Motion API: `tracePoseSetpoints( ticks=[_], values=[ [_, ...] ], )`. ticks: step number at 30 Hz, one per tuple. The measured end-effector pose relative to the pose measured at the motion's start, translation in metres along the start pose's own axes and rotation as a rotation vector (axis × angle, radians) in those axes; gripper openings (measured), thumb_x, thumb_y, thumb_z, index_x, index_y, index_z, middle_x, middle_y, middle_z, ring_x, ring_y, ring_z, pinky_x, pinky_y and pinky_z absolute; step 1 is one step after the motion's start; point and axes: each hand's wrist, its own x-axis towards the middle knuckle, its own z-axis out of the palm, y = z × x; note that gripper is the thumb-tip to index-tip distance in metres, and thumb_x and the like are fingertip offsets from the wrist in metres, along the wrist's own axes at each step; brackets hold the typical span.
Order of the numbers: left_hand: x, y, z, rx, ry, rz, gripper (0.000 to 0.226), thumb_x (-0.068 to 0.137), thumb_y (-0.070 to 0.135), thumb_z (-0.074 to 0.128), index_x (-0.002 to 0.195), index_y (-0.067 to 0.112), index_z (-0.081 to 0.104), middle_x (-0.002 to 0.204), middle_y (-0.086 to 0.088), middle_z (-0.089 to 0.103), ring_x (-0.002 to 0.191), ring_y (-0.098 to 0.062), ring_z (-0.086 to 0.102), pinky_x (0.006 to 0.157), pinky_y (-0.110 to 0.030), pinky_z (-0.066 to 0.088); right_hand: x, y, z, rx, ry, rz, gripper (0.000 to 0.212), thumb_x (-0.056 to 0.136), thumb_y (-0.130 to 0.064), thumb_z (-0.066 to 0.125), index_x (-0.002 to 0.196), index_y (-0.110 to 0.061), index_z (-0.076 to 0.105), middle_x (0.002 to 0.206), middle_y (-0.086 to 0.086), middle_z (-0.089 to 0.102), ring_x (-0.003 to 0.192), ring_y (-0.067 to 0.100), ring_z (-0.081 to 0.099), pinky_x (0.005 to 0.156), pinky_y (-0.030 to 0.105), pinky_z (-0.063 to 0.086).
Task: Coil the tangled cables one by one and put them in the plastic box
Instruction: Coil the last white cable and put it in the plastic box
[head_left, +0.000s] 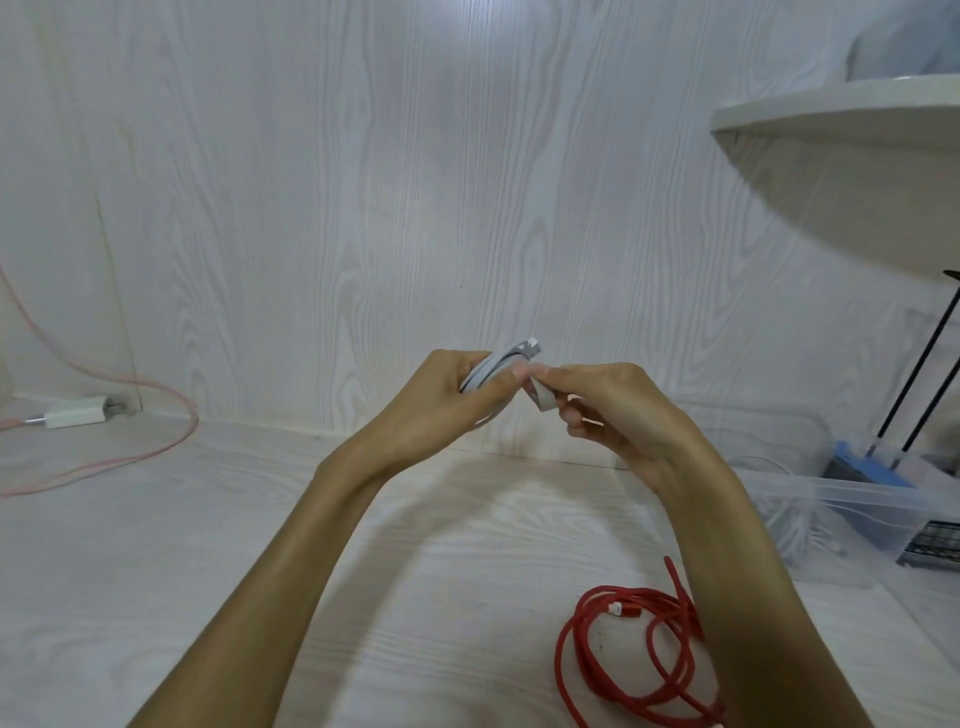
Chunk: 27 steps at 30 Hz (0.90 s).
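White cable, coiled flat, is held up above the worktop near the back wall: the left hand curls its fingers round the coil, while the right hand pinches a white strap end just beside it. Under the right forearm a red cable lies loose near the front edge. To the right stands the clear plastic box, with white cable inside. Bare worktop lies between the forearms and leftward toward a white charger and pink cable.
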Motion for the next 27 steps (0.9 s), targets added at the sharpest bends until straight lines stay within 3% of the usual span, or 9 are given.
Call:
tracePoseSetpoints(
  ticks=[4, 7, 9, 12, 14, 18, 20, 22, 27],
  values=[
    [0.004, -0.003, -0.01, -0.087, 0.151, -0.106, 0.031, 0.094, 0.033, 0.055, 0.067, 0.018, 0.052, 0.048, 0.015, 0.036, 0.045, -0.002, 0.034, 0.053, -0.017, 0.029, -0.005, -0.002, 0.0, -0.059, -0.116, -0.19, 0.017, 0.086, -0.027, 0.065, 0.089, -0.013, 0.075, 0.084, -0.002, 0.07, 0.053, 0.006, 0.047, 0.053, 0.015, 0.043],
    [0.007, -0.007, -0.022, -0.241, 0.229, -0.203, 0.027, 0.093, 0.029, 0.056, 0.074, 0.01, 0.052, 0.047, 0.016, 0.033, 0.044, -0.003, 0.032, 0.056, -0.02, 0.032, -0.007, -0.003, -0.003, 0.095, -0.223, -0.33, 0.023, 0.082, -0.028, 0.063, 0.096, -0.011, 0.072, 0.097, -0.002, 0.071, 0.06, 0.009, 0.058, 0.056, 0.016, 0.046],
    [0.007, -0.007, -0.024, -0.266, 0.205, -0.213, 0.024, 0.093, 0.029, 0.056, 0.077, 0.012, 0.055, 0.048, 0.016, 0.032, 0.045, -0.004, 0.031, 0.055, -0.019, 0.033, -0.007, -0.004, 0.0, 0.217, -0.274, -0.345, 0.015, 0.085, -0.021, 0.063, 0.09, -0.009, 0.07, 0.098, 0.003, 0.071, 0.068, 0.014, 0.065, 0.062, 0.018, 0.051],
    [0.007, -0.009, -0.021, -0.198, 0.184, -0.196, 0.026, 0.093, 0.03, 0.056, 0.071, 0.016, 0.055, 0.048, 0.016, 0.035, 0.045, -0.003, 0.034, 0.056, -0.019, 0.032, -0.007, -0.007, 0.009, 0.404, -0.29, -0.266, 0.026, 0.084, -0.024, 0.055, 0.061, -0.014, 0.06, 0.093, 0.012, 0.071, 0.067, 0.021, 0.067, 0.063, 0.024, 0.054],
    [0.008, -0.011, -0.018, -0.134, 0.175, -0.168, 0.032, 0.093, 0.03, 0.057, 0.062, 0.021, 0.054, 0.048, 0.015, 0.039, 0.046, -0.003, 0.036, 0.054, -0.018, 0.032, -0.007, -0.007, 0.017, 0.318, -0.212, -0.207, 0.036, 0.084, -0.037, 0.063, 0.053, -0.019, 0.057, 0.086, 0.011, 0.072, 0.063, 0.019, 0.067, 0.061, 0.023, 0.054],
    [0.007, -0.009, -0.013, -0.019, 0.14, -0.105, 0.03, 0.095, 0.03, 0.055, 0.079, 0.005, 0.064, 0.058, 0.011, 0.054, 0.053, -0.001, 0.046, 0.053, -0.009, 0.035, -0.006, 0.002, 0.029, 0.091, -0.046, -0.129, 0.026, 0.075, -0.013, 0.078, 0.077, -0.011, 0.053, 0.074, 0.008, 0.069, 0.056, 0.013, 0.067, 0.056, 0.019, 0.055],
    [0.007, -0.009, -0.011, 0.034, 0.127, -0.066, 0.034, 0.095, 0.031, 0.054, 0.088, -0.001, 0.063, 0.07, -0.007, 0.056, 0.063, -0.009, 0.047, 0.058, -0.014, 0.036, -0.006, 0.004, 0.031, 0.079, -0.015, -0.061, 0.024, 0.075, -0.004, 0.076, 0.091, -0.007, 0.058, 0.073, 0.005, 0.069, 0.053, 0.011, 0.066, 0.052, 0.018, 0.053],
    [0.007, -0.01, -0.011, 0.06, 0.155, -0.031, 0.036, 0.095, 0.03, 0.053, 0.089, -0.004, 0.061, 0.073, -0.012, 0.052, 0.065, -0.013, 0.044, 0.057, -0.015, 0.034, -0.006, 0.003, 0.031, 0.081, -0.022, -0.009, 0.019, 0.079, -0.004, 0.072, 0.096, -0.01, 0.064, 0.077, 0.004, 0.072, 0.053, 0.01, 0.066, 0.049, 0.016, 0.05],
    [0.005, -0.013, -0.012, 0.048, 0.19, -0.076, 0.038, 0.096, 0.027, 0.051, 0.073, -0.003, 0.053, 0.051, 0.012, 0.039, 0.047, -0.003, 0.032, 0.046, -0.009, 0.026, -0.003, 0.007, 0.031, 0.229, -0.044, 0.014, 0.008, 0.088, -0.008, 0.063, 0.094, -0.008, 0.068, 0.076, 0.002, 0.075, 0.064, 0.014, 0.072, 0.055, 0.015, 0.053]
  ],
)
